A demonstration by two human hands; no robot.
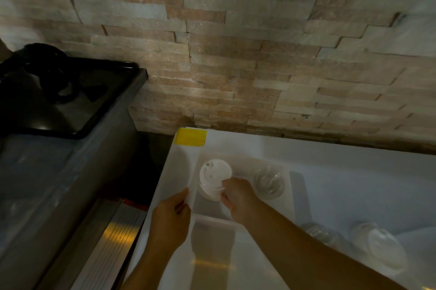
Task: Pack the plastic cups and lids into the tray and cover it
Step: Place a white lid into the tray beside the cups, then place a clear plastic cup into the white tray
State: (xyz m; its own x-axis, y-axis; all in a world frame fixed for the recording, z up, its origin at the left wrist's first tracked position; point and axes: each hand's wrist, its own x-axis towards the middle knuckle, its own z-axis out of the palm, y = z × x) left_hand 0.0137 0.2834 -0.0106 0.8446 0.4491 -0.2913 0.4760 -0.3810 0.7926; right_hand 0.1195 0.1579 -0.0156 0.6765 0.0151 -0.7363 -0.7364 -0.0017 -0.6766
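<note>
Right hand [238, 197] around lidded cup [213, 180]

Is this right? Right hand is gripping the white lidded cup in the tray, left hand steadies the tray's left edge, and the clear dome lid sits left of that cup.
One error: the head view shows the clear dome lid right of the white lidded cup, not left. The right hand does grip the cup, and the left hand steadies the tray.

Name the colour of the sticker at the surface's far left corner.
Yellow sticker, head view.
</note>
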